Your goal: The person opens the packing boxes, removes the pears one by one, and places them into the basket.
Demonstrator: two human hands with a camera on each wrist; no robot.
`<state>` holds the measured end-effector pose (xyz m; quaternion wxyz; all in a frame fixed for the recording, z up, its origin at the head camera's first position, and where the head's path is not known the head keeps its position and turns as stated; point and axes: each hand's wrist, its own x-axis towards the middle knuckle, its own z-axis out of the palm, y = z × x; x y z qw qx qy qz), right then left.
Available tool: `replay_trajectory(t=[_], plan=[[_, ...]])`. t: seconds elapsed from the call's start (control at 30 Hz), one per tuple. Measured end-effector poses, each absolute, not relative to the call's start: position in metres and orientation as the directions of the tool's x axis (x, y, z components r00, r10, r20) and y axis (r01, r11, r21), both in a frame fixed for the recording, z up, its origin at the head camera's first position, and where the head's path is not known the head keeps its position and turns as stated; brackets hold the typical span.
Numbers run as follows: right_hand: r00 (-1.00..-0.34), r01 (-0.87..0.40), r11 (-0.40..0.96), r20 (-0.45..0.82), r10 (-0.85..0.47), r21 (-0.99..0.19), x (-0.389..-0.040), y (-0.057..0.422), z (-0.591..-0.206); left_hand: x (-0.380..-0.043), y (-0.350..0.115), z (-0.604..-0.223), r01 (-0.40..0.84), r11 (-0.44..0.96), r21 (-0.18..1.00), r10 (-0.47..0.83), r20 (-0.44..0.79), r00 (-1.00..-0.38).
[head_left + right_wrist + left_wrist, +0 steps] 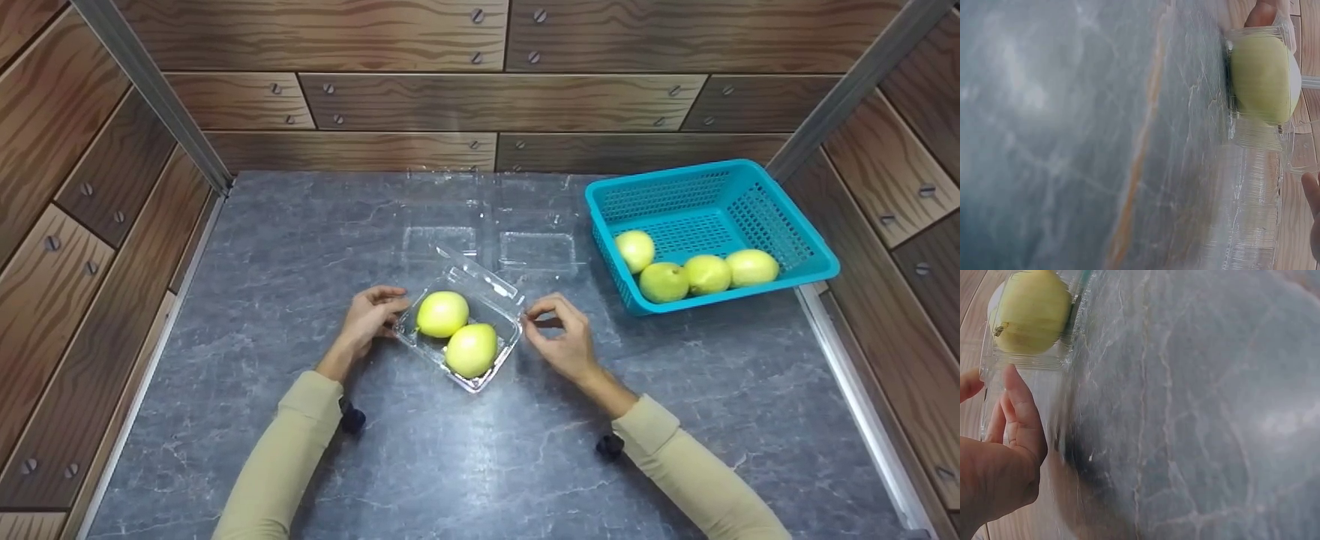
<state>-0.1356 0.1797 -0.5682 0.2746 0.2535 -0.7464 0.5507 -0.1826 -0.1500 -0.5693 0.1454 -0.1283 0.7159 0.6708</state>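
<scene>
Steadying the box (pixel 459 330) at frame centre on the bench (pixel 300 262), left hand (pixel 370 315) grips its side while right hand (pixel 562 337) pinches the lid edge, two pears (pixel 442 313) inside

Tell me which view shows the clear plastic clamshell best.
The head view: the whole clear clamshell shows there, lid raised, two pears inside, left hand and right hand at its sides. The left wrist view shows one corner with one pear; the right wrist view one end wall.
</scene>
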Motion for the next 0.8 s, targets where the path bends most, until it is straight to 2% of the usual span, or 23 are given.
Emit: replay_trajectory(t=[0.4,0.8], plan=[[-0.735,-0.668,0.224,0.675,-0.056,-0.709,-0.1373,0.1792,-0.5695,-0.1858,-0.1457,-0.5656,-0.373,0.108,0.921,0.04,-0.379,-0.924],[-0.773,-0.617,0.25,0.634,-0.016,-0.746,-0.1388,0.1771,-0.5671,-0.1833,-0.1463,-0.5674,-0.366,0.136,0.92,0.047,-0.375,-0.926]])
